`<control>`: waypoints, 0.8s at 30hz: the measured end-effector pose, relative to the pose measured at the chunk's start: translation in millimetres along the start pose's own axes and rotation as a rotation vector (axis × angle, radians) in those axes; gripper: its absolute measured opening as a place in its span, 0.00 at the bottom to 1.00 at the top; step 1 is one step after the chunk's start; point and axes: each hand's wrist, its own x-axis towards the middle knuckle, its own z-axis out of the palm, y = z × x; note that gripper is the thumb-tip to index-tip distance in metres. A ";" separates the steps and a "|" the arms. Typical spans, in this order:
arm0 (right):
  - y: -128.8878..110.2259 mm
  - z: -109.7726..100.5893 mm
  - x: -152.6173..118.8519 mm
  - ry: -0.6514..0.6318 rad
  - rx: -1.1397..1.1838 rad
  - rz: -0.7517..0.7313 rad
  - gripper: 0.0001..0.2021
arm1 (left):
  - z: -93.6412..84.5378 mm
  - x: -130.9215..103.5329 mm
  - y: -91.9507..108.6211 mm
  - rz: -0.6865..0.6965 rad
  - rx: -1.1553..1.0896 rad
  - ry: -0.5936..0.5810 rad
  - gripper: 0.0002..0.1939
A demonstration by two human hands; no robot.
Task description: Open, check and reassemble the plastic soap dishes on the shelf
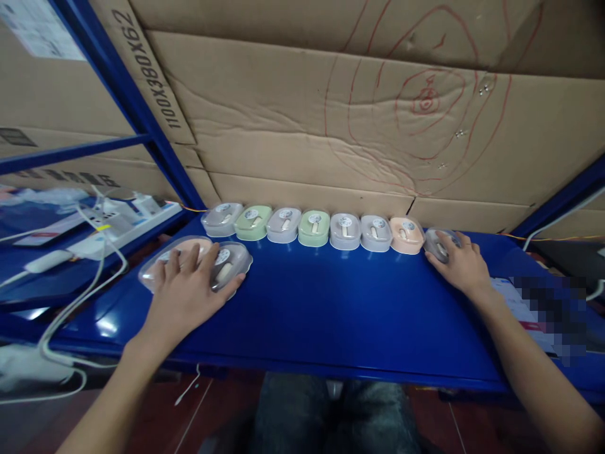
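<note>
My left hand (189,284) lies over two rounded plastic boxes with clear lids at the left of the blue table. Its thumb is on the near right side of a grey box (231,261), and its spread fingers reach across the seam onto a peach box (154,268). My right hand (460,261) curls its fingers round another grey box (439,243) at the right end of a row. Beside that box stands a peach box (407,236). Grey and green boxes, such as a green box (314,229), continue the row leftward, each with a round sticker and a white piece.
Behind the row rises a cardboard wall (283,107) with red rings drawn on it. Power strips (127,224) and white cables clutter the left shelf. A blue post (123,82) stands at the left. Papers (515,302) lie by my right forearm. The blue table (331,315) reaches my lap.
</note>
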 end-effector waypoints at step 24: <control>-125.8 -69.5 -11.7 0.286 0.660 -0.545 0.32 | 0.6 66.3 147.3 0.378 -1.328 -0.236 0.41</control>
